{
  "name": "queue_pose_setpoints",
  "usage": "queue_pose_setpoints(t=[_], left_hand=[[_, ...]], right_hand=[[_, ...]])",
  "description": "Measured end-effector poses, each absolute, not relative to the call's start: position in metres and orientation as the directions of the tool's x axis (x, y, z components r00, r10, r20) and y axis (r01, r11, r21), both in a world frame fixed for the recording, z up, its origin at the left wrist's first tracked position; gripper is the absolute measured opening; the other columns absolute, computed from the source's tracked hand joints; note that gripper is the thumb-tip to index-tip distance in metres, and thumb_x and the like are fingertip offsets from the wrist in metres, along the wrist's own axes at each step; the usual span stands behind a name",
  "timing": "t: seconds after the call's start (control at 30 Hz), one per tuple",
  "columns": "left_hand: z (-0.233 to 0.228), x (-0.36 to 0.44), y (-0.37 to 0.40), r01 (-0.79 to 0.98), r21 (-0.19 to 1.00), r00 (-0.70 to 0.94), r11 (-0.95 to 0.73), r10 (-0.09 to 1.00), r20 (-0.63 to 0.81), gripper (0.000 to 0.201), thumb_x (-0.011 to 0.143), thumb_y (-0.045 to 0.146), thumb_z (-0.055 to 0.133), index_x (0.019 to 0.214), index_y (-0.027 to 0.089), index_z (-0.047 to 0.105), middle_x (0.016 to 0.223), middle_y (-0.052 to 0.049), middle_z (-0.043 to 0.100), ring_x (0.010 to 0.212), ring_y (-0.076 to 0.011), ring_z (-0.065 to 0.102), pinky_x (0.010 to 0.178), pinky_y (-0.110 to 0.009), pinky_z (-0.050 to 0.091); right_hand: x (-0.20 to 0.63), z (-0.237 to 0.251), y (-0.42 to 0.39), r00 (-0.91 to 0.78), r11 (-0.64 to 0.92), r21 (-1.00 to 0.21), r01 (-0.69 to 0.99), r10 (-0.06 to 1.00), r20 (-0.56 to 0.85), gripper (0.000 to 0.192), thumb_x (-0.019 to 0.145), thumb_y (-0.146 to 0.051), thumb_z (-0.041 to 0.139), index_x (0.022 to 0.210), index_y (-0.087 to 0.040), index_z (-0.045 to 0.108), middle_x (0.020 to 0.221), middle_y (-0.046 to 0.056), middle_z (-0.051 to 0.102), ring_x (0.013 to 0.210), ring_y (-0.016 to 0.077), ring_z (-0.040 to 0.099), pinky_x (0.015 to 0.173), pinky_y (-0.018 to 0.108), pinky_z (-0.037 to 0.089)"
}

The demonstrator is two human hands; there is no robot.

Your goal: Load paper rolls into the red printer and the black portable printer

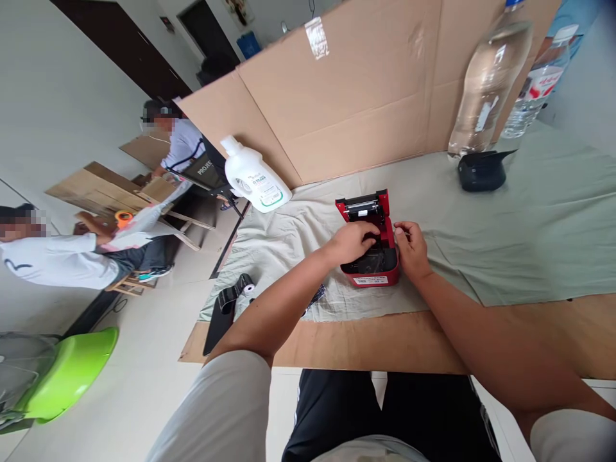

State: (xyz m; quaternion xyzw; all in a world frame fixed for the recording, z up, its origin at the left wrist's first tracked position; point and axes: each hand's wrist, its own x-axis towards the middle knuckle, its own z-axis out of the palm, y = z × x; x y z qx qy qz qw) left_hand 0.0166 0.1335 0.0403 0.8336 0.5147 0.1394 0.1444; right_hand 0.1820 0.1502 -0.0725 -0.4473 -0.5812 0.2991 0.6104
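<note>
Resting on the lengthwise, lid-away red printer [370,256]: left grip [351,242] inside, right grip [410,249] clasping its side.

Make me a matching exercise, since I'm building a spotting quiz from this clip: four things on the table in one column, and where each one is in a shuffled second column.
Things:
1. red printer
2. white jug
3. clear bottle
4. black pouch

Places:
A. lying tilted at the left end of the cardboard wall
B. between the left hand and the right hand
C. on the cloth just below the clear bottle
D. upright against the cardboard, far right

Pairs: 1-B, 2-A, 3-D, 4-C
</note>
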Motion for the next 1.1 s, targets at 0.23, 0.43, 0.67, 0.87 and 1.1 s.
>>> queue_pose_setpoints(t=[0.23,0.43,0.67,0.87,1.1], left_hand=[[0.037,-0.009,0.139,0.710,0.533,0.033,-0.461,0.777,0.628,0.039,0.093,0.049,0.056,0.120,0.022,0.063,0.131,-0.011,0.060,0.133,-0.0276,0.048,0.116,-0.046,0.035],[0.005,-0.021,0.138,0.364,0.879,-0.109,-0.308,0.923,0.368,0.065,0.095,0.071,0.028,0.141,0.029,0.047,0.148,-0.009,0.049,0.140,-0.0261,0.044,0.117,-0.047,0.034],[-0.011,-0.011,0.095,0.333,0.829,-0.128,-0.449,0.850,0.511,0.055,0.100,0.060,0.031,0.124,0.020,0.060,0.133,-0.013,0.060,0.132,-0.0250,0.052,0.116,-0.046,0.037],[-0.038,-0.001,0.075,0.401,0.719,-0.123,-0.568,0.744,0.657,0.048,0.101,0.054,0.032,0.108,0.019,0.064,0.126,-0.014,0.063,0.136,-0.0285,0.050,0.115,-0.052,0.036],[-0.052,0.003,0.077,0.410,0.661,-0.137,-0.629,0.673,0.726,0.049,0.102,0.052,0.028,0.114,0.020,0.063,0.129,-0.015,0.062,0.138,-0.0300,0.048,0.116,-0.057,0.035]], right_hand=[[0.194,-0.043,0.134,-0.182,0.817,-0.528,0.233,0.570,0.801,0.042,0.092,-0.058,0.045,0.103,-0.029,0.073,0.132,0.008,0.059,0.124,0.0318,0.049,0.107,0.057,0.039],[0.195,-0.030,0.125,-0.359,0.897,-0.343,0.279,0.429,0.829,0.026,0.078,-0.055,0.068,0.077,-0.029,0.073,0.125,0.004,0.064,0.127,0.0341,0.047,0.105,0.057,0.042],[0.189,-0.030,0.115,-0.387,0.931,-0.222,0.290,0.327,0.862,0.037,0.073,-0.059,0.074,0.063,-0.026,0.060,0.108,0.004,0.069,0.115,0.0309,0.055,0.093,0.051,0.047],[0.189,-0.034,0.114,-0.338,0.900,-0.283,0.331,0.394,0.855,0.035,0.075,-0.061,0.071,0.071,-0.028,0.061,0.109,0.005,0.068,0.117,0.0323,0.055,0.097,0.053,0.044],[0.185,-0.036,0.118,-0.276,0.854,-0.362,0.373,0.475,0.836,0.066,0.076,-0.074,0.060,0.117,-0.023,0.061,0.105,0.012,0.070,0.098,0.0318,0.065,0.088,0.052,0.049]])
